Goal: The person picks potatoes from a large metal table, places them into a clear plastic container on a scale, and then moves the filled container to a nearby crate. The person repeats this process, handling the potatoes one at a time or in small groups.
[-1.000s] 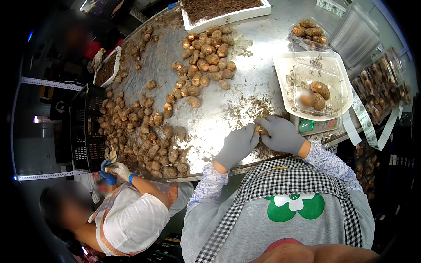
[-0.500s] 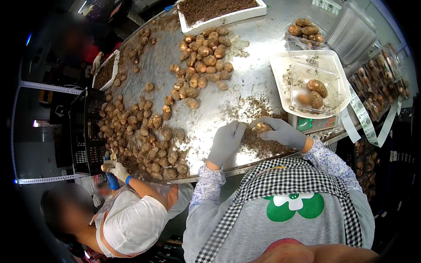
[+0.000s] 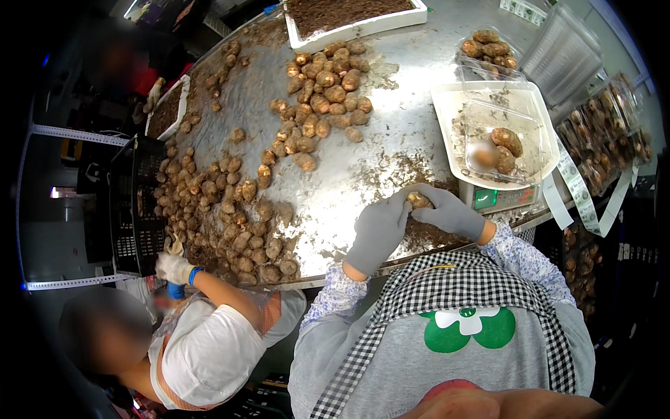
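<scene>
My right hand (image 3: 453,214), in a grey glove, is closed around a small brown taro (image 3: 419,200) above the near edge of the metal table. My left hand (image 3: 380,232), gloved the same way, has its closed fingertips against the taro's left side. Just right of my hands, a white tray (image 3: 450,162) rests on a scale (image 3: 495,198) with a lit green display. Inside the tray, a clear plastic box (image 3: 534,150) holds a few taros (image 3: 507,142), one of them blurred.
Many loose taros (image 3: 241,241) cover the table's left side, with another pile (image 3: 324,84) farther back. A stack of clear boxes (image 3: 565,49) and packed boxes (image 3: 607,133) stand at right, beside hanging label strips (image 3: 583,192). At left, a co-worker's gloved hand (image 3: 174,267) is near a black crate (image 3: 136,209).
My left hand has moved right and its fingers have come against the taro in my right hand. The co-worker's gloved hand at the left has shifted slightly.
</scene>
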